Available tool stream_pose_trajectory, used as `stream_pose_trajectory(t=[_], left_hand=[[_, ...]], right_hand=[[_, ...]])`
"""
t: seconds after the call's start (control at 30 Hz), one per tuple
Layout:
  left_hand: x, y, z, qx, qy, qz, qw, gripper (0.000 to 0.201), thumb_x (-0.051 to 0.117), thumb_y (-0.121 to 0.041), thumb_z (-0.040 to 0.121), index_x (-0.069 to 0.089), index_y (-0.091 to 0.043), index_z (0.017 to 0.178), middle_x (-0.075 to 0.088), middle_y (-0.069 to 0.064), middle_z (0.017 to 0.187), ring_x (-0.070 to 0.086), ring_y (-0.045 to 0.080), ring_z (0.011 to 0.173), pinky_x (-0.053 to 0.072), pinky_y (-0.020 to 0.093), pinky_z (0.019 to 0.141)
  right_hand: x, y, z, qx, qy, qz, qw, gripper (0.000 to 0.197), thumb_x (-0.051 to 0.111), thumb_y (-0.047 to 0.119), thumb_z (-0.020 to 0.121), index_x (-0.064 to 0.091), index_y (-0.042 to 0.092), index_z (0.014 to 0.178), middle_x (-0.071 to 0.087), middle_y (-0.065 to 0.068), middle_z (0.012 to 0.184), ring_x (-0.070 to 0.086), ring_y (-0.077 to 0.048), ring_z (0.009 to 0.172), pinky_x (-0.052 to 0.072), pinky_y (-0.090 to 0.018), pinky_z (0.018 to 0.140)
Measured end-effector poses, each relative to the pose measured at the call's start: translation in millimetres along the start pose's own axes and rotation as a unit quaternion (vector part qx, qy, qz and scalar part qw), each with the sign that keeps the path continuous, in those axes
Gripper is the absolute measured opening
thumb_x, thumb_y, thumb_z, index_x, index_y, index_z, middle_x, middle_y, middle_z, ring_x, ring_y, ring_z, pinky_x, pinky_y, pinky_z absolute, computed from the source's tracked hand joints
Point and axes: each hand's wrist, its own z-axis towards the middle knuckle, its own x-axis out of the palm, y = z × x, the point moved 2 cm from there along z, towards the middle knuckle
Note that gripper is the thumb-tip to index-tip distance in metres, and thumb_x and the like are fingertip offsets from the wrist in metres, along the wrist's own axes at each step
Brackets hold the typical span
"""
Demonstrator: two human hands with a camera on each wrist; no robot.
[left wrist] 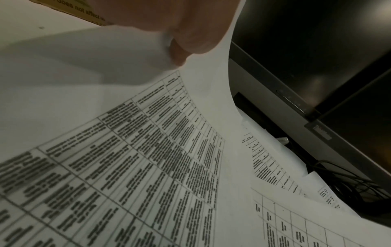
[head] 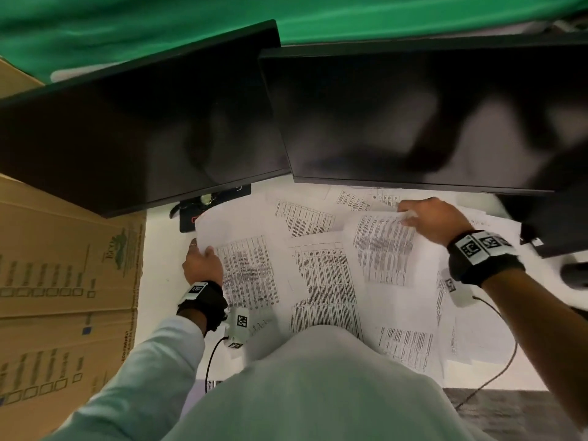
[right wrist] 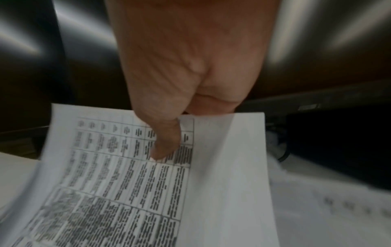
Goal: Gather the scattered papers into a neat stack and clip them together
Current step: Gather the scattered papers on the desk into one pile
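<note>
- Pinching the far edge of a printed sheet [right wrist: 148,192] between thumb and curled fingers, the right hand [head: 429,219] lifts it just in front of the right-hand monitor [head: 429,116]; the thumb [right wrist: 165,142] lies on the page's table of text.
- Gripping the left edge of another printed sheet [head: 245,268], the left hand [head: 203,262] has its thumb on top and fingers tucked under; the left wrist view shows the page curling up toward the left-hand monitor [head: 143,128].
- Between the two held pages, the scattered papers [head: 324,281] lie loose and overlapping on the white desk [head: 162,249], spreading from below the monitors toward the person's pale shirt [head: 318,393].
- A black monitor base [head: 213,202] stands under the left-hand monitor, partly covered by the lifted page.
- Left of the desk, beside the left-hand monitor, stands a cardboard box [head: 63,281].
- Behind the monitors hangs a green cloth [head: 381,17].
</note>
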Motion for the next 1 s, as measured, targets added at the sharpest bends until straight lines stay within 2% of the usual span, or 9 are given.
stream_pose_trajectory(t=[0.2, 0.3, 0.4, 0.47, 0.6, 0.73, 0.8, 0.9, 1.0], left_hand=[[12.4, -2.2, -11.1, 0.04, 0.043, -0.034, 0.998, 0.035, 0.055, -0.013, 0.096, 0.056, 0.0, 0.128, 0.065, 0.024, 0.123, 0.06, 0.043, 0.115, 0.047, 0.046, 0.1], [18.0, 1.2, -15.8, 0.033, 0.059, -0.039, 0.997, 0.036, 0.056, -0.015, 0.095, 0.057, -0.003, 0.128, 0.066, 0.021, 0.123, 0.06, 0.041, 0.115, 0.047, 0.046, 0.101], [19.8, 4.7, -17.5, 0.032, 0.07, -0.033, 0.996, 0.038, 0.057, -0.017, 0.094, 0.056, -0.003, 0.13, 0.065, 0.021, 0.124, 0.059, 0.042, 0.116, 0.046, 0.047, 0.102], [18.3, 6.6, -16.9, 0.022, 0.075, -0.032, 0.996, 0.038, 0.057, -0.016, 0.095, 0.056, -0.002, 0.13, 0.064, 0.023, 0.125, 0.058, 0.042, 0.117, 0.045, 0.045, 0.103], [10.3, 12.1, -14.1, 0.013, 0.072, -0.048, 0.996, 0.037, 0.058, -0.016, 0.095, 0.056, 0.0, 0.128, 0.064, 0.023, 0.125, 0.059, 0.041, 0.117, 0.045, 0.044, 0.102], [2.2, 20.9, -5.1, -0.004, 0.067, -0.049, 0.997, 0.033, 0.059, -0.015, 0.093, 0.059, 0.001, 0.123, 0.064, 0.024, 0.123, 0.059, 0.042, 0.114, 0.045, 0.044, 0.098], [4.2, 25.5, -3.0, -0.003, 0.098, -0.062, 0.993, 0.035, 0.062, -0.016, 0.091, 0.06, -0.001, 0.123, 0.066, 0.022, 0.122, 0.061, 0.04, 0.114, 0.047, 0.045, 0.1], [10.6, 25.3, -8.1, 0.013, 0.146, -0.062, 0.987, 0.036, 0.064, -0.015, 0.091, 0.06, -0.003, 0.124, 0.066, 0.02, 0.123, 0.061, 0.036, 0.114, 0.047, 0.045, 0.102], [14.4, 14.2, -14.0, 0.035, 0.123, -0.048, 0.991, 0.037, 0.061, -0.015, 0.093, 0.058, -0.003, 0.128, 0.064, 0.019, 0.127, 0.059, 0.037, 0.118, 0.044, 0.042, 0.104]], right_hand=[[13.7, 27.2, 6.6, -0.008, 0.049, -0.034, 0.998, 0.023, 0.047, 0.019, 0.095, 0.062, 0.025, 0.111, 0.055, 0.002, 0.085, 0.058, -0.02, 0.079, 0.039, -0.027, 0.064], [33.2, 61.0, 17.2, -0.041, 0.074, -0.008, 0.996, 0.027, 0.043, 0.015, 0.097, 0.062, 0.022, 0.114, 0.059, 0.0, 0.089, 0.065, -0.024, 0.087, 0.046, -0.029, 0.067], [54.4, 93.4, 25.2, -0.065, 0.104, 0.015, 0.992, 0.032, 0.037, 0.032, 0.102, 0.056, 0.023, 0.125, 0.066, -0.003, 0.09, 0.068, -0.023, 0.084, 0.046, -0.025, 0.059], [70.5, 109.5, 26.8, -0.078, 0.12, 0.0, 0.99, 0.042, 0.043, 0.047, 0.098, 0.048, 0.028, 0.135, 0.069, -0.006, 0.099, 0.069, -0.023, 0.09, 0.045, -0.026, 0.063], [86.0, 116.1, 23.4, -0.065, 0.108, -0.053, 0.991, 0.04, 0.058, 0.023, 0.09, 0.054, 0.02, 0.129, 0.065, -0.006, 0.111, 0.065, -0.026, 0.099, 0.05, -0.032, 0.08], [51.3, 88.7, 24.9, -0.034, 0.093, -0.002, 0.995, 0.046, 0.064, 0.025, 0.088, 0.055, 0.022, 0.133, 0.061, -0.004, 0.13, 0.058, -0.027, 0.116, 0.045, -0.036, 0.096], [14.7, 65.9, 28.4, -0.03, 0.084, 0.022, 0.996, 0.046, 0.069, 0.027, 0.086, 0.059, 0.021, 0.13, 0.06, -0.005, 0.132, 0.055, -0.029, 0.119, 0.043, -0.038, 0.101], [-43.0, 36.7, 26.4, -0.046, 0.083, 0.025, 0.995, 0.019, 0.075, 0.027, 0.079, 0.07, 0.032, 0.097, 0.07, -0.001, 0.108, 0.062, -0.027, 0.104, 0.048, -0.042, 0.092], [-81.1, 21.0, 17.0, -0.04, 0.115, 0.002, 0.992, 0.015, 0.077, 0.026, 0.078, 0.071, 0.032, 0.09, 0.069, 0.006, 0.093, 0.063, -0.018, 0.093, 0.049, -0.036, 0.083]])
